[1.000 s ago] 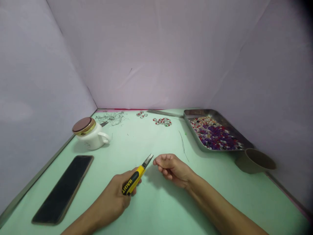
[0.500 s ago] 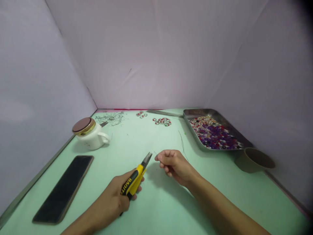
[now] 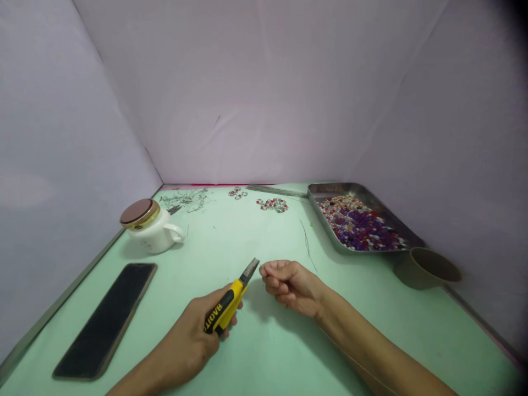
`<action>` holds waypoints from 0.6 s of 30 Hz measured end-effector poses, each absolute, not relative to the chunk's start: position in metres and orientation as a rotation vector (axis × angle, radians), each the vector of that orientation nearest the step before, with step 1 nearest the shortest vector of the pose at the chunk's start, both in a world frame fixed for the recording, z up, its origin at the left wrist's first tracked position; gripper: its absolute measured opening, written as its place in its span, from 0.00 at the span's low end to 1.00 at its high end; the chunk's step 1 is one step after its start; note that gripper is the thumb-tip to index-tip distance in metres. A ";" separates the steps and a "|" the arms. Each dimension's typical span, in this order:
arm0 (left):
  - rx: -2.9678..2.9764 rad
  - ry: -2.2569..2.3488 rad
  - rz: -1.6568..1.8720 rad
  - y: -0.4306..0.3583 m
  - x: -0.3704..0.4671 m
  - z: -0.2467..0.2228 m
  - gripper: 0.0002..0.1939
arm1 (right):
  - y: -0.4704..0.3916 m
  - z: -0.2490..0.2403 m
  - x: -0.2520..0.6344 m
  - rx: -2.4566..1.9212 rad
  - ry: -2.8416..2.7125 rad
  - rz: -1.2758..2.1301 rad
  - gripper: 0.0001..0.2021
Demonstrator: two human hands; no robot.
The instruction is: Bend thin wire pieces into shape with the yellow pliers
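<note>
My left hand (image 3: 198, 333) is wrapped round yellow-and-black pliers (image 3: 226, 308), whose metal jaws point up and to the right. Just right of the jaw tips, my right hand (image 3: 292, 286) is closed in a pinch, thumb against forefinger. What it pinches looks like a thin wire; a fine pale line (image 3: 357, 361) runs back along the forearm. The tips of the jaws and my right fingertips are close, with a narrow gap between them. Beyond my right hand, a loose piece of thin wire (image 3: 306, 242) lies on the pale green table (image 3: 231, 242).
A metal tray (image 3: 330, 234) of mixed beads and a brown cup (image 3: 416, 272) stand right. Left are a lidded white mug (image 3: 154, 234) and a phone (image 3: 107, 319). At the back lie wire scraps (image 3: 187, 199), beaded rings (image 3: 272, 205) and straight wires (image 3: 276, 191). White walls enclose the table.
My right hand has turned slightly and dropped a little, and the wire end above its fingertips no longer shows. The pliers have shifted slightly right, closer to the fingertips.
</note>
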State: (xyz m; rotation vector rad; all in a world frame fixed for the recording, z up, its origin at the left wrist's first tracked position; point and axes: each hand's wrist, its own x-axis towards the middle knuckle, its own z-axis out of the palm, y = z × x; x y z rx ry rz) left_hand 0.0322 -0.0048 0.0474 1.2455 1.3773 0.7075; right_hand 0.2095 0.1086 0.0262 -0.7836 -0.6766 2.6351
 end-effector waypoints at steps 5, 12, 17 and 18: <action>1.284 1.464 0.708 -0.004 0.037 0.051 0.25 | 0.108 0.025 0.208 -0.734 -0.674 2.635 0.07; 1.317 1.497 0.728 0.001 0.026 0.053 0.25 | 0.108 0.026 0.210 -0.919 -1.029 2.374 0.13; 1.255 1.633 0.824 0.006 0.007 0.051 0.28 | 0.115 0.036 0.226 -0.981 -1.237 2.357 0.20; 1.252 1.659 0.838 0.007 0.004 0.051 0.28 | 0.115 0.038 0.229 -0.999 -1.309 2.334 0.19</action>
